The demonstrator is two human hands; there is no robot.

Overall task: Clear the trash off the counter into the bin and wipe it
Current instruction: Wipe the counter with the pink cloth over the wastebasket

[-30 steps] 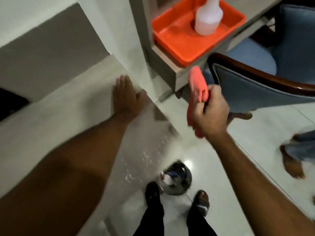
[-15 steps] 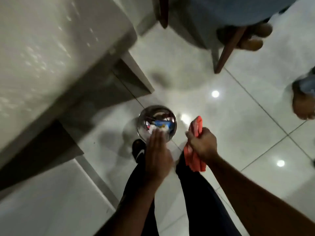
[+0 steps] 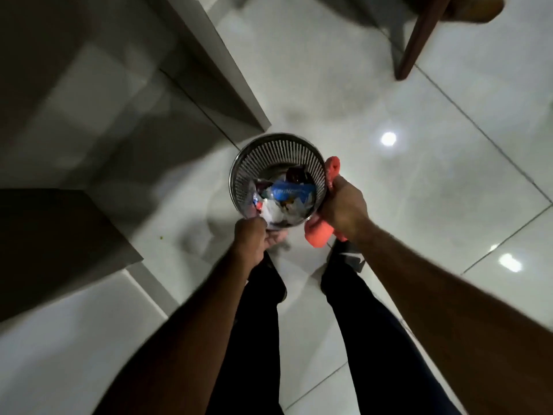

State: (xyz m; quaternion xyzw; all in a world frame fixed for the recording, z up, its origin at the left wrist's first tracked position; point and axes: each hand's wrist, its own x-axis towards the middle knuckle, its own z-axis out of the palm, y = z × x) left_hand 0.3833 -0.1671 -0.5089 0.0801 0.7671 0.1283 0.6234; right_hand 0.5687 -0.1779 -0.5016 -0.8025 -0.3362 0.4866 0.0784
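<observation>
A round metal mesh bin [image 3: 276,152] is in the middle of the view, above the tiled floor, with wrappers and crumpled trash [image 3: 285,194] inside, one of them blue. My left hand [image 3: 251,236] is closed on the bin's near rim. My right hand [image 3: 344,206] presses against the bin's right side while it grips a coral-red cloth [image 3: 320,235], which sticks out above and below the fist. The counter [image 3: 74,70] is at the upper left, blurred.
A white lower ledge [image 3: 68,330] runs along the bottom left. A wooden chair leg [image 3: 416,40] stands at the upper right beside someone's foot [image 3: 475,7]. My own legs and shoes [image 3: 348,257] are right under the bin. Glossy floor tiles extend to the right.
My view dropped from the counter to the floor. My left hand left the counter, reached down and closed on the bin's rim. The right hand with the cloth came down to the bin's side.
</observation>
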